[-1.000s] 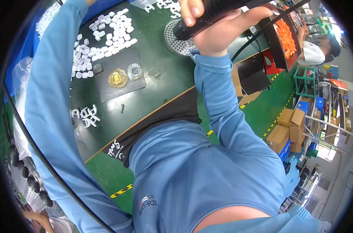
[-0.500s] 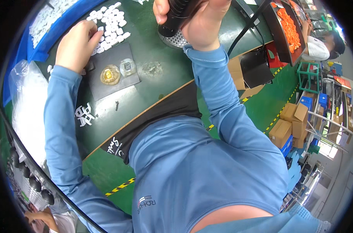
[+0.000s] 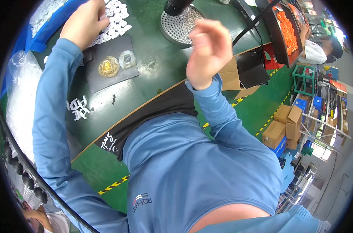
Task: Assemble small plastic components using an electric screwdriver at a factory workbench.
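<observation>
My left hand (image 3: 83, 21) rests at the edge of a heap of small white plastic parts (image 3: 116, 17) at the far side of the green bench; its fingertips are hidden. Just below it lies a black mat (image 3: 106, 79) with a round gold part (image 3: 108, 66) and a clear silvery part (image 3: 126, 60) side by side. My right hand (image 3: 209, 48) hovers above the bench edge with fingers spread and nothing in it. A black hand tool (image 3: 176, 6) stands on a round perforated metal dish (image 3: 180, 29) just beyond that hand.
A black cable (image 3: 254, 23) runs from the tool to the right. A bin of orange parts (image 3: 287, 27) stands at the far right, with another person (image 3: 316, 52) behind it. Cardboard boxes (image 3: 281, 130) sit on the floor. A clear plastic bag (image 3: 19, 97) lies left.
My right hand has let go of the black tool, which now stands on the round dish, and has drawn back open. My left hand has moved up to the white parts.
</observation>
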The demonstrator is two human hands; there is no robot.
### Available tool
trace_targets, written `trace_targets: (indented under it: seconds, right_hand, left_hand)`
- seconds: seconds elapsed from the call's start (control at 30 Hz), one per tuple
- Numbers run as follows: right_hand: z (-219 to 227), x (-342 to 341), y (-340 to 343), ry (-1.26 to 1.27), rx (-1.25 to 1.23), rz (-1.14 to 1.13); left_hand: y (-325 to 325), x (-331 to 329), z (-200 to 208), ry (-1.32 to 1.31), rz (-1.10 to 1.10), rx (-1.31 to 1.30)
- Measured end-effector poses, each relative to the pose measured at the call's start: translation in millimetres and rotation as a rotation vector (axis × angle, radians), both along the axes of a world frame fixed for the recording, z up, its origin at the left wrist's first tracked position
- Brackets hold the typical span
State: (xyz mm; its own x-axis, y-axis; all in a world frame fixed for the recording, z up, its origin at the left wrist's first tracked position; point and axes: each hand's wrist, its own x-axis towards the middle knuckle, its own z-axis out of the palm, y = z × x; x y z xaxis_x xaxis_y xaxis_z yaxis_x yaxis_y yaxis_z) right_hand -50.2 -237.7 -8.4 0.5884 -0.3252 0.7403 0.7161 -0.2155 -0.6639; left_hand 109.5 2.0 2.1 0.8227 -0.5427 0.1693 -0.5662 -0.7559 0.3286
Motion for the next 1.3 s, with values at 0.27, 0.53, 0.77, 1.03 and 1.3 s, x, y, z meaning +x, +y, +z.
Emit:
trace_targets:
  seconds: [0.27,0.53,0.77,1.03,1.3]
  right_hand:
    - [15,6,32,0.014,-0.396,0.085]
    - [10,27,54,-0.267,-0.411,0.131]
    - [39,37,16,0.143,-0.826,0.6]
    - [30,51,17,0.284,-0.849,0.726]
    - [24,46,22,0.504,-0.636,0.706]
  left_hand:
    - [-6,-119,51,0.8,0.048,-1.107]
    - [4,-160,43,0.854,0.116,-1.264]
    - [59,-176,40,0.105,0.221,-0.813]
    - [109,-191,12,0.13,0.447,-0.816]
    - [105,-202,18,-0.007,0.31,-0.466]
